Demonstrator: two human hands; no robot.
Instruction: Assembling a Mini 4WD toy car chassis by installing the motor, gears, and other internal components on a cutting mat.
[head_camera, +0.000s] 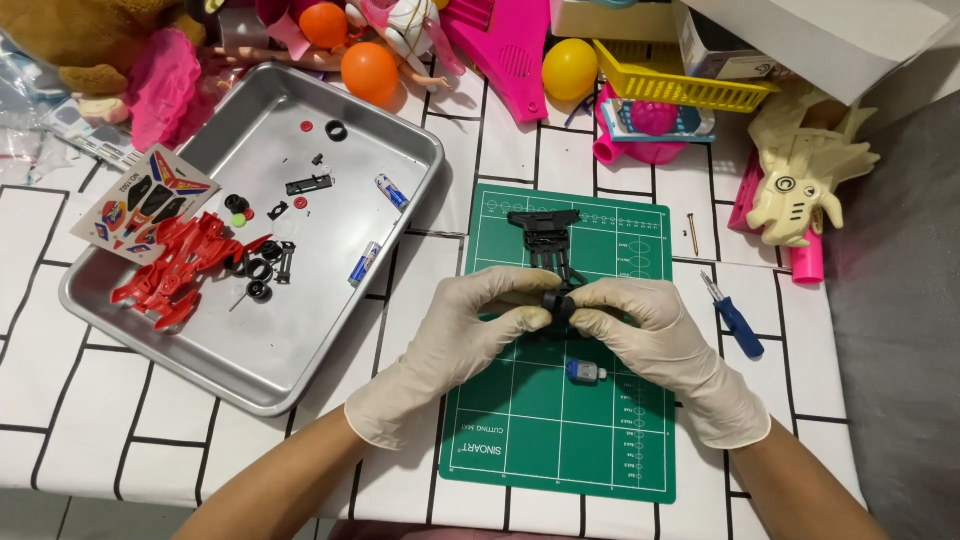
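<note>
Head view: both gloved hands meet over the upper middle of the green cutting mat (520, 420), which serves as the landmark here. The left hand (470, 325) comes in from the mat's left edge, its fingers curled, thumb and forefinger pinched on a small black wheel (556, 303). The right hand (650, 325) comes from the mat's right side and its fingertips press on the same wheel from the other side, so the wheel sits squeezed between the two hands, right at their meeting point. The black toy-car chassis (548, 240) lies on the mat just above the hands, its lower end reaching down to the wheel; whether the wheel is already seated on it cannot be told. Just below the hands, on the mat's middle, lies a small blue and silver motor (585, 373), untouched.

Left of the mat stands a metal tray (230, 370) holding a red car body (175, 268), a sticker sheet (145, 205), loose black wheels and parts (262, 272) and two small batteries (365, 262). Right of the mat lies a blue-handled screwdriver (735, 320), and a small nail (692, 232) lies near the mat's upper right corner. Beyond the mat's top edge sit a yellow ball (569, 68), an orange ball (369, 72) and a yellow basket (680, 85).
</note>
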